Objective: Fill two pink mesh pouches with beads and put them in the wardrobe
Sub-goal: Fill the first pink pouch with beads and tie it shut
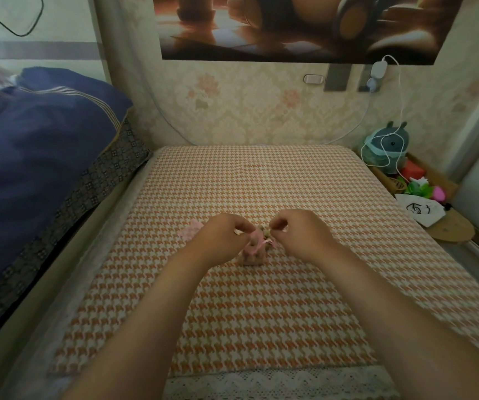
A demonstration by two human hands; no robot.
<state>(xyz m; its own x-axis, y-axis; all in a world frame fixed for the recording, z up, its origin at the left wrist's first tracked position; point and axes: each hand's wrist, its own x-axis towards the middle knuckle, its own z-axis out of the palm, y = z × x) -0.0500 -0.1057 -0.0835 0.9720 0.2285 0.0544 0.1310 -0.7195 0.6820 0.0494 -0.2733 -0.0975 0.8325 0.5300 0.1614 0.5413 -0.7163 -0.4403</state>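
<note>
Left hand (221, 238), right hand (301, 236), pinching one filled pouch (252, 256), one flat pouch (191, 230) beside

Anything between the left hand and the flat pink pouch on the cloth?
Nothing visible: the flat pink mesh pouch lies on the orange houndstooth cloth right beside the left hand, whose grip pinches the bead-filled pink pouch at its top.
</note>
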